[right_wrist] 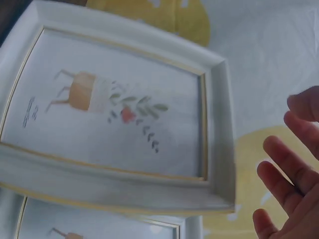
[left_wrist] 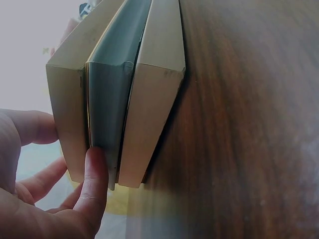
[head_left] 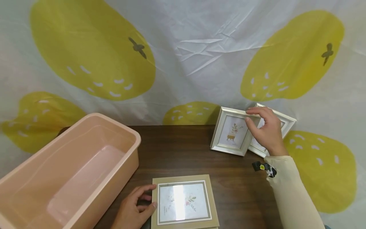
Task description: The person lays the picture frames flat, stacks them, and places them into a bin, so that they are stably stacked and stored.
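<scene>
A stack of picture frames lies on the table, a beige frame (head_left: 213,203) on top. In the left wrist view, a blue-grey frame (left_wrist: 110,107) is sandwiched between two beige ones. My left hand (head_left: 134,206) rests at the stack's left side, fingertips touching its edges without wrapping round it. At the back right, a white picture frame (head_left: 226,148) with a plant print leans upright, overlapping a second white frame (head_left: 289,122) behind it. My right hand (head_left: 268,132) is beside their upper part; the right wrist view shows its fingers spread apart from the front frame (right_wrist: 219,124).
A large pink plastic bin (head_left: 132,136) stands at the left, with nothing visible inside. Behind the dark wooden table (head_left: 177,152) hangs a pale cloth (head_left: 197,63) printed with yellow fruit. A small device (head_left: 264,167) is strapped at my right wrist.
</scene>
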`<state>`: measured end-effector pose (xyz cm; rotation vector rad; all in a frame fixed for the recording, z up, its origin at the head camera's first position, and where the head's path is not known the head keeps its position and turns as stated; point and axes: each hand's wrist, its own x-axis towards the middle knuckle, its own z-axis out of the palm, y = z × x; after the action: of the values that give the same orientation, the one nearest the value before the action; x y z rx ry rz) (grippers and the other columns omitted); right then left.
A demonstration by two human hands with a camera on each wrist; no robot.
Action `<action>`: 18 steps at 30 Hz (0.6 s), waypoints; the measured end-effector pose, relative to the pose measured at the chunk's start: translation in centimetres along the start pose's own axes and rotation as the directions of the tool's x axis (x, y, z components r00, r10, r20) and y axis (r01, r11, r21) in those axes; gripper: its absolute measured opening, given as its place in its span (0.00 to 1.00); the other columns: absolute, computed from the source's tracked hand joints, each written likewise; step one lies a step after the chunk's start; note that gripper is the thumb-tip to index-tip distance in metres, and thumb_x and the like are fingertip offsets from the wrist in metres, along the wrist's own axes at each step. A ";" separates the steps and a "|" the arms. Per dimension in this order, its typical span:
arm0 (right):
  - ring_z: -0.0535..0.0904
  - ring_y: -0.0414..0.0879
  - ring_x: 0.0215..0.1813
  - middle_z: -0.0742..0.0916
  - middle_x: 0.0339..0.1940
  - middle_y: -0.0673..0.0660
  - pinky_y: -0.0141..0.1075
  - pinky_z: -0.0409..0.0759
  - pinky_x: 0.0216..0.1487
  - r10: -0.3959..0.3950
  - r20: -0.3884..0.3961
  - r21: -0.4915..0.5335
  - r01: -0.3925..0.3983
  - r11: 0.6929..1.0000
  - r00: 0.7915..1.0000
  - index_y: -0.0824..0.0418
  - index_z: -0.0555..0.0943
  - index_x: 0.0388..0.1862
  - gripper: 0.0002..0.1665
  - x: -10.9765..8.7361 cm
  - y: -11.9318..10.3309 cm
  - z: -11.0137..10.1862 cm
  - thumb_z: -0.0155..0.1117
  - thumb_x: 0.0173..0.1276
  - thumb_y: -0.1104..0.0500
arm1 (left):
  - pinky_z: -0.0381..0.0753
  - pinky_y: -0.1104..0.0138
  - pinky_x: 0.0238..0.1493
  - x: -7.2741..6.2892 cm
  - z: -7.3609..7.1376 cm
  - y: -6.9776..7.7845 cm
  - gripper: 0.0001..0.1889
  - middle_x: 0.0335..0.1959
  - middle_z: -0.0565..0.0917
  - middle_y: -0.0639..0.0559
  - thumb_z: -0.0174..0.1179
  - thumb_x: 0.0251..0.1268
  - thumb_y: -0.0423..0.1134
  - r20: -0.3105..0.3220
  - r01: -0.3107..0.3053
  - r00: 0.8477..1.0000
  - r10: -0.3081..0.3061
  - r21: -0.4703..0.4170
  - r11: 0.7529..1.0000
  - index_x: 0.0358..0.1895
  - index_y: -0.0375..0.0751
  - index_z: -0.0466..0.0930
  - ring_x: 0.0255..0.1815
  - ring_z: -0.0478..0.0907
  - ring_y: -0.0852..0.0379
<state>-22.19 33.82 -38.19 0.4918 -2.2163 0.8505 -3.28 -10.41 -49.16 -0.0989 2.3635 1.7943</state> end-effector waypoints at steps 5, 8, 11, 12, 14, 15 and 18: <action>0.80 0.65 0.66 0.88 0.60 0.66 0.50 0.73 0.72 0.036 0.172 -0.080 -0.022 0.997 0.984 0.63 0.89 0.48 0.13 0.3 1.5 0.2 0.75 0.64 0.64 | 0.89 0.71 0.42 -0.1 0.0 -0.1 0.25 0.59 0.84 0.52 0.75 0.59 0.29 -0.011 -0.023 1.000 0.023 0.012 1.000 0.58 0.57 0.86 0.50 0.82 0.56; 0.77 0.67 0.69 0.86 0.65 0.67 0.64 0.70 0.71 0.072 0.245 -0.098 -0.049 0.994 0.967 0.62 0.89 0.49 0.14 0.1 2.2 0.4 0.75 0.65 0.63 | 0.89 0.72 0.42 0.0 0.0 -0.2 0.26 0.59 0.84 0.53 0.75 0.59 0.29 -0.013 -0.030 0.999 0.030 0.020 0.999 0.58 0.58 0.86 0.50 0.83 0.57; 0.76 0.68 0.70 0.85 0.66 0.68 0.66 0.69 0.72 0.080 0.274 -0.100 -0.054 0.994 0.959 0.62 0.89 0.50 0.14 -0.1 2.8 0.5 0.74 0.65 0.64 | 0.89 0.72 0.42 0.1 0.0 -0.2 0.26 0.58 0.84 0.54 0.76 0.59 0.28 -0.013 -0.031 0.999 0.031 0.023 0.999 0.57 0.59 0.86 0.49 0.83 0.57; 0.76 0.68 0.70 0.85 0.66 0.68 0.66 0.69 0.72 0.076 0.280 -0.104 -0.048 0.993 0.957 0.62 0.89 0.50 0.14 -0.1 2.9 0.5 0.74 0.65 0.64 | 0.89 0.72 0.42 0.1 0.0 -0.2 0.26 0.58 0.84 0.54 0.76 0.59 0.28 -0.012 -0.023 1.000 0.024 0.024 0.999 0.57 0.59 0.86 0.49 0.83 0.57; 0.78 0.67 0.68 0.86 0.64 0.68 0.65 0.70 0.71 0.059 0.287 -0.113 -0.027 0.993 0.956 0.61 0.89 0.50 0.14 -0.2 3.1 0.5 0.74 0.65 0.64 | 0.88 0.72 0.42 0.2 -0.1 -0.2 0.26 0.58 0.84 0.54 0.76 0.59 0.29 -0.007 -0.019 1.000 0.019 0.029 0.999 0.57 0.59 0.86 0.49 0.83 0.57; 0.79 0.67 0.66 0.87 0.62 0.67 0.64 0.71 0.70 0.053 0.290 -0.115 -0.020 0.993 0.956 0.61 0.89 0.50 0.13 -0.3 3.1 0.4 0.74 0.65 0.64 | 0.88 0.72 0.42 0.2 -0.1 -0.2 0.25 0.58 0.84 0.54 0.76 0.59 0.29 -0.003 -0.015 1.000 0.016 0.032 0.999 0.57 0.59 0.86 0.50 0.83 0.57; 0.82 0.61 0.59 0.89 0.55 0.63 0.55 0.76 0.65 0.042 0.306 -0.118 -0.006 0.993 0.951 0.59 0.90 0.49 0.13 -0.6 2.8 0.2 0.74 0.65 0.66 | 0.88 0.72 0.42 0.3 -0.2 -0.2 0.25 0.58 0.84 0.53 0.76 0.60 0.31 0.009 -0.014 1.000 0.014 0.039 0.999 0.58 0.59 0.86 0.50 0.83 0.56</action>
<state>-23.37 35.74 -39.92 0.5747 -2.5453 0.6887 -3.57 -10.64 -49.35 -0.0695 2.3976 1.7498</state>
